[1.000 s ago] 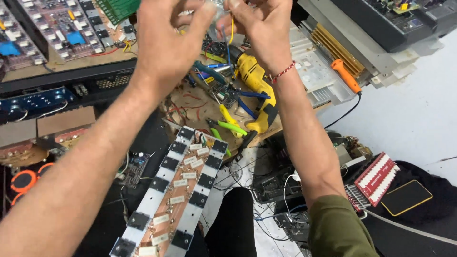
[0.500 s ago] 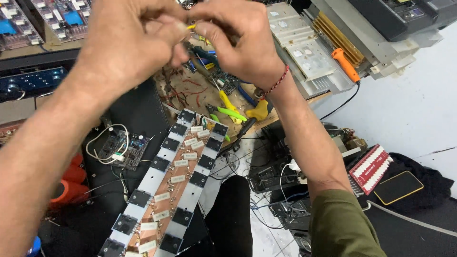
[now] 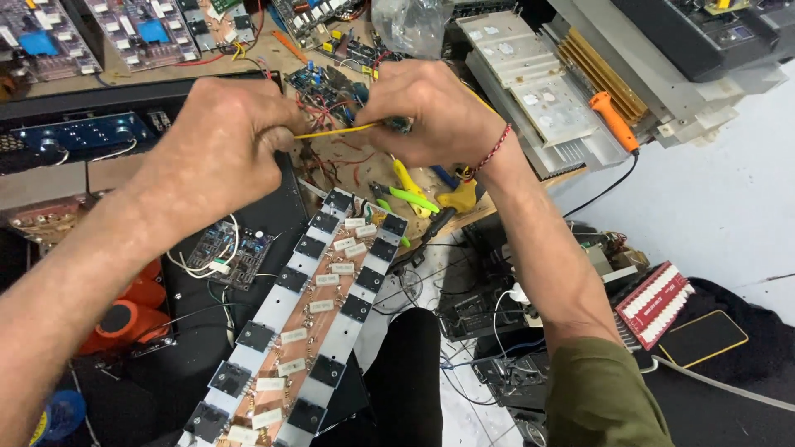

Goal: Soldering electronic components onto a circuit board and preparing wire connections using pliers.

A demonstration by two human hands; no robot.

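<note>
Both hands, left (image 3: 219, 145) and right (image 3: 431, 112), pinch a yellow wire (image 3: 335, 130) mid-frame; hard pulling could snap it.

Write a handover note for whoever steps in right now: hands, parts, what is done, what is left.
Left hand: closed, pinching one end of the yellow wire.
Right hand: closed on the wire's other end, along with a small dark part I cannot make out.
Wire is held taut between both hands, above the cluttered wooden board.
Long circuit board lies below, untouched; green pliers rest on the wooden board.
Done: wire picked up. Left: wire is not yet attached to anything.
</note>
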